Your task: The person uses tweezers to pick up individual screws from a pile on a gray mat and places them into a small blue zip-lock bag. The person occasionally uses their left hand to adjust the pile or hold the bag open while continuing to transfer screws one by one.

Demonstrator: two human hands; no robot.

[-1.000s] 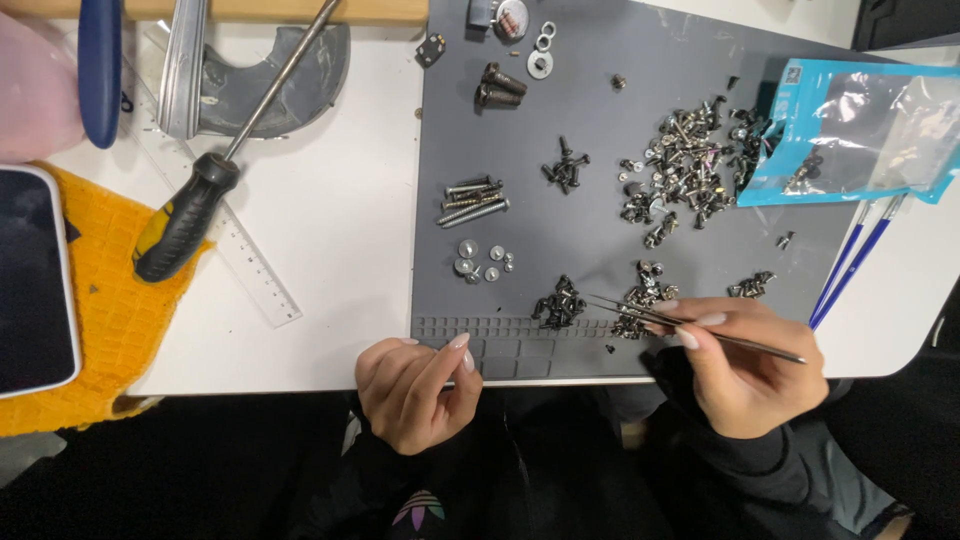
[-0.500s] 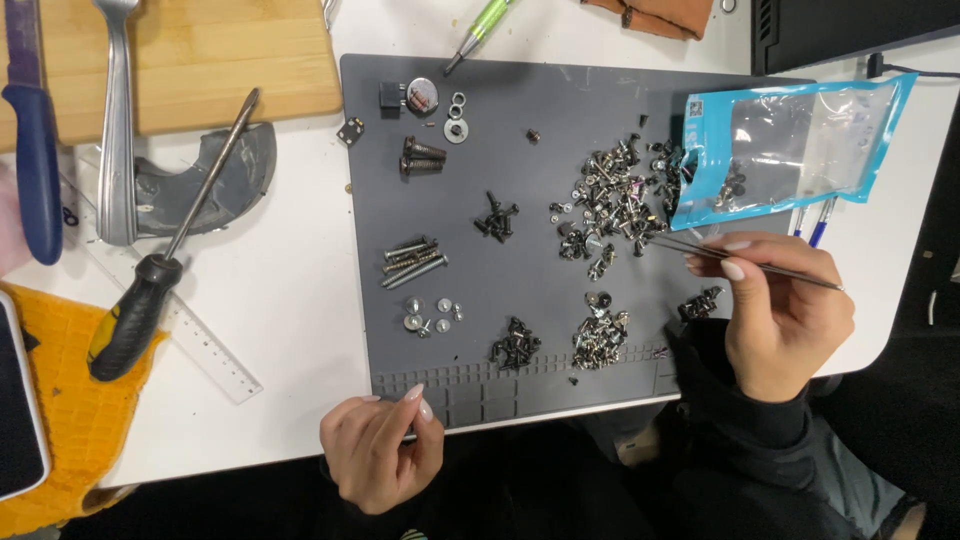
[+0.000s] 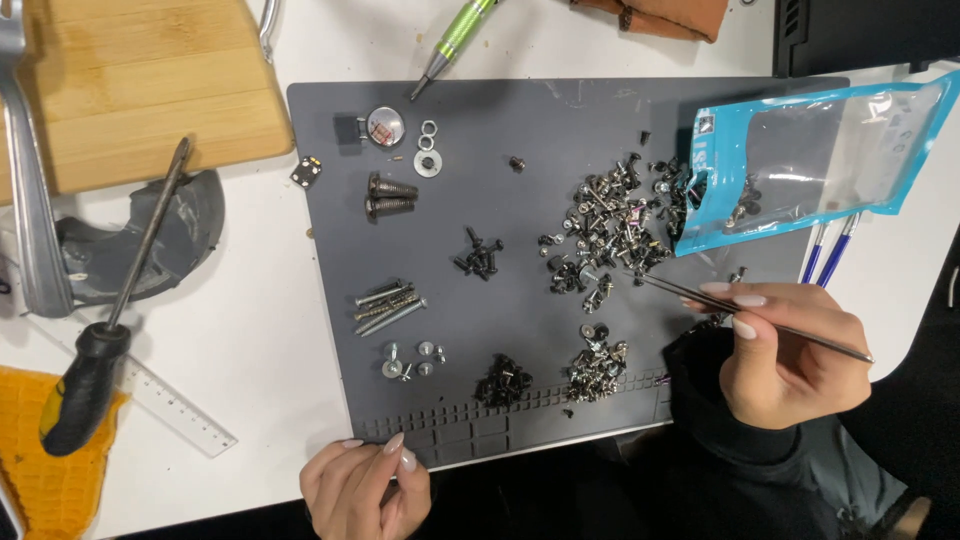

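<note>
My right hand [image 3: 785, 350] grips thin metal tweezers [image 3: 740, 312], whose tips reach the lower right edge of a large loose pile of mixed screws [image 3: 610, 225] on a grey work mat [image 3: 520, 330]. My left hand [image 3: 362, 487] rests curled at the mat's front left corner and holds nothing. Small sorted groups lie on the mat: black screws [image 3: 503, 380], silver screws [image 3: 597, 365], long screws [image 3: 388, 305], flat-head screws [image 3: 410, 362] and a black cluster [image 3: 478, 255].
A blue and clear zip bag [image 3: 810, 160] lies at the mat's right. To the left are a black-handled screwdriver [image 3: 95, 350], a clear ruler [image 3: 165, 400], a wooden board [image 3: 140, 85] and a yellow cloth [image 3: 40, 470]. A green tool [image 3: 452, 42] and blue pens [image 3: 825, 255] lie nearby.
My right hand with the tweezers moved from the silver screw group at the mat's front up to the big mixed pile. The view shifted, so everything sits lower and further left.
</note>
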